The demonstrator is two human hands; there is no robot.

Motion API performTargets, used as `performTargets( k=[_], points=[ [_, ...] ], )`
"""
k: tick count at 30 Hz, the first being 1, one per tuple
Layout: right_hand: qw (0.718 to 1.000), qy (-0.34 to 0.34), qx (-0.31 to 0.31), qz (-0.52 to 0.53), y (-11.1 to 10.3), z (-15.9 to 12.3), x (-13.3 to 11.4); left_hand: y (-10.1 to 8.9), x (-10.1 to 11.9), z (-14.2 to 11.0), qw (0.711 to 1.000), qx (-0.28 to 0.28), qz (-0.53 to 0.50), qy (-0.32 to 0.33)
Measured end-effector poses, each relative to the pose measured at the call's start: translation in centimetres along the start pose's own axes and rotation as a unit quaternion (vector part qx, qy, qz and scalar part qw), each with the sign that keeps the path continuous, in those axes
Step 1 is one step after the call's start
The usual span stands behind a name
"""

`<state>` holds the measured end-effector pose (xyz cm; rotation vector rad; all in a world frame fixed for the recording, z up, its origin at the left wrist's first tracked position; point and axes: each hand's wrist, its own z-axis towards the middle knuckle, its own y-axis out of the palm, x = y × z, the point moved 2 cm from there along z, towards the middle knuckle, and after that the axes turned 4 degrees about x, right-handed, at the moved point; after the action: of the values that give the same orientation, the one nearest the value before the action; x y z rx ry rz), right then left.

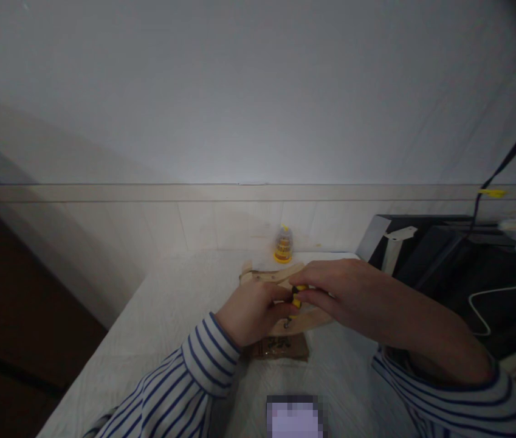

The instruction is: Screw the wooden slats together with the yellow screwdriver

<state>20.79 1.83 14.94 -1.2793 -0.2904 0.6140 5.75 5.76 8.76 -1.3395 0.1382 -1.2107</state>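
A small yellow-and-black tool [297, 296], perhaps a screwdriver, is pinched between the fingertips of my two hands. My left hand [258, 310] closes on it from the left, palm down, and my right hand [337, 292] grips it from the right and above. Directly under the hands lie light wooden pieces [316, 319] with small holes, partly covered by my fingers. A small metal part [287, 322] with a yellow bit shows near the lower wooden edge. Nearer to me is a brown packet [285, 348] with dark print.
A clear, rounded container with a yellow base [284, 246] stands behind the hands by the wall. A phone-like device with a blurred screen [295, 420] lies at the near edge. To the right are dark panels [444, 267] and a white cable [504, 289]. White cloth [148, 328] covers the table.
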Motion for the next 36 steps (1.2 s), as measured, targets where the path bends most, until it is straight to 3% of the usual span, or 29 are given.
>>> performTargets(
  k=[15,21,36],
  points=[
    [1.0,-0.005,0.004,-0.005,-0.01,0.01,-0.25,-0.14,0.2,-0.03,0.999,-0.03,-0.029,-0.014],
    [1.0,-0.004,0.002,0.001,0.09,-0.06,-0.28,-0.14,0.13,-0.07,0.999,-0.022,-0.03,-0.005],
    [1.0,-0.002,-0.001,0.009,-0.04,0.05,-0.62,-0.39,-0.1,0.04,0.998,0.0,-0.001,-0.065]
  ],
)
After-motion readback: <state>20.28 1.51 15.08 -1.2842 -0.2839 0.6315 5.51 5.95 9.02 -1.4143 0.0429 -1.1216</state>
